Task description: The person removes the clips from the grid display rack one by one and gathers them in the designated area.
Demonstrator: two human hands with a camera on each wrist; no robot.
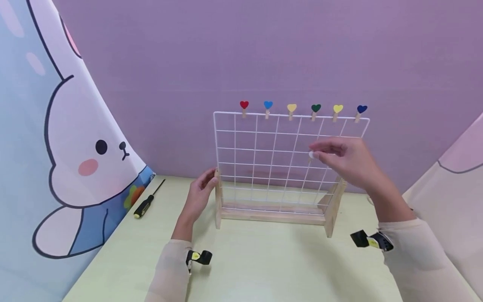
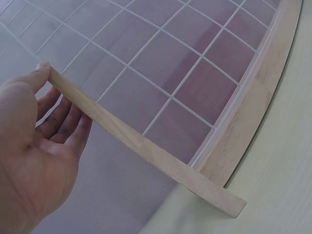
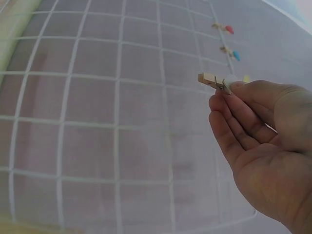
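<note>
The right hand (image 1: 345, 161) pinches a small wooden clip (image 3: 213, 80) between thumb and fingertips, before the white wire grid (image 3: 117, 126); the right wrist view shows its legs and spring, the head view mainly its white head. The left hand (image 1: 200, 191) grips the wooden upright's (image 2: 131, 139) top, fingers curled. Only the head view shows all six heart clips (image 1: 292, 108) and the screwdriver (image 1: 144, 206). The yellow strap label (image 1: 195, 255) seems printed, too small to read.

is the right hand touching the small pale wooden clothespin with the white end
Touching. The right wrist view shows the right hand pinching the small pale wooden clothespin, thumb against its white end.
</note>
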